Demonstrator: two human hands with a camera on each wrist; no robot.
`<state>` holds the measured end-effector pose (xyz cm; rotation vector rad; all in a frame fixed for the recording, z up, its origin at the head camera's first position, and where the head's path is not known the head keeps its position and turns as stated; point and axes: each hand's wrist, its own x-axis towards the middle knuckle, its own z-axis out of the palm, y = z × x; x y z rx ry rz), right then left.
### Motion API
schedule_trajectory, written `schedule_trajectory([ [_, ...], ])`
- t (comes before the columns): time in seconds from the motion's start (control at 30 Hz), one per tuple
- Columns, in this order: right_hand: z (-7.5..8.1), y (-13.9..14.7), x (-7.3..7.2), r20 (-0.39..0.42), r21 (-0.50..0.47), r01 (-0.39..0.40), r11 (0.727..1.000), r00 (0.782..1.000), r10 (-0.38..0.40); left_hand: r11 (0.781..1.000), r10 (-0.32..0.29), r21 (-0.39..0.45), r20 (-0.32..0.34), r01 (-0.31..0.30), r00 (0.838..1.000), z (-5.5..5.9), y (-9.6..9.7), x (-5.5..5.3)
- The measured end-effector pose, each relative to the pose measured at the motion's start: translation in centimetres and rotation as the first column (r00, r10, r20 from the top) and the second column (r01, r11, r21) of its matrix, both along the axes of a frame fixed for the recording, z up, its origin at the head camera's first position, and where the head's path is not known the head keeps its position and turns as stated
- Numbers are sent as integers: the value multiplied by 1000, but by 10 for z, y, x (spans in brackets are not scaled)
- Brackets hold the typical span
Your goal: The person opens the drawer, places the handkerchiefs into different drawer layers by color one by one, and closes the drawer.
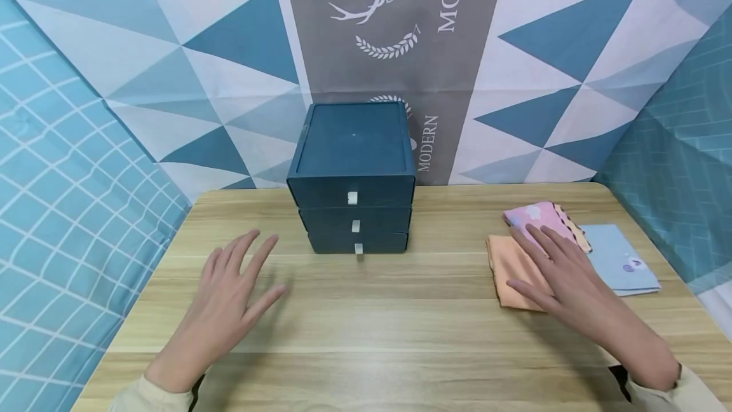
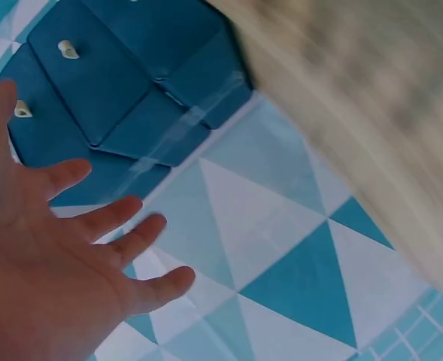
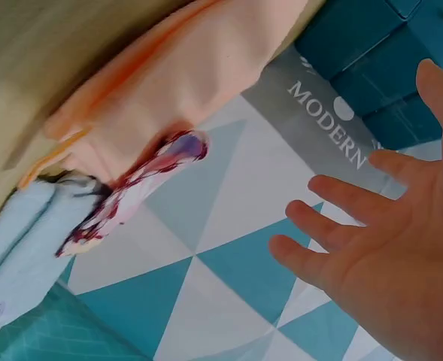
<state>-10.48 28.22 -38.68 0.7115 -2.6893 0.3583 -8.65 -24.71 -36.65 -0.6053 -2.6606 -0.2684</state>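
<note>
My left hand point(image 1: 229, 297) hovers over the left part of the table with its fingers spread and nothing in them. The left wrist view shows the same hand point(image 2: 63, 248) with its palm bare. On the right, my right hand point(image 1: 566, 278) is held over folded cloths, fingers spread and holding nothing. Below it lie an orange folded cloth point(image 1: 509, 272), a pink patterned cloth point(image 1: 534, 213) with a dark scalloped edge, and a light blue cloth point(image 1: 614, 253) with a small motif. In the right wrist view the orange cloth point(image 3: 176, 83) appears apart from the fingers.
A dark blue box with three drawers point(image 1: 351, 192) stands at the table's back middle, each drawer bearing a small white pull tab. Patterned fabric walls point(image 1: 240, 81) enclose the wooden table point(image 1: 354, 323) at the back and both sides.
</note>
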Motion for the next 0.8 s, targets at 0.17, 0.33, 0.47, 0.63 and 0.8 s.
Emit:
schedule_trajectory([
  [0.17,8,-12,-10,-44,27,-55,998,997,56,996,-51,67,-13,52,999,10,10,-2],
  [0.33,25,-29,-17,-18,19,-64,998,998,65,990,-83,119,11,81,997,19,22,-2],
  [0.47,40,-44,-23,24,5,-67,998,997,66,984,-102,151,52,93,993,24,33,-4],
  [0.63,58,-61,-33,54,3,-81,997,995,80,978,-125,181,84,108,989,29,42,-5],
  [0.8,72,-76,-41,57,16,-97,995,994,96,969,-146,220,129,115,981,34,50,-7],
])
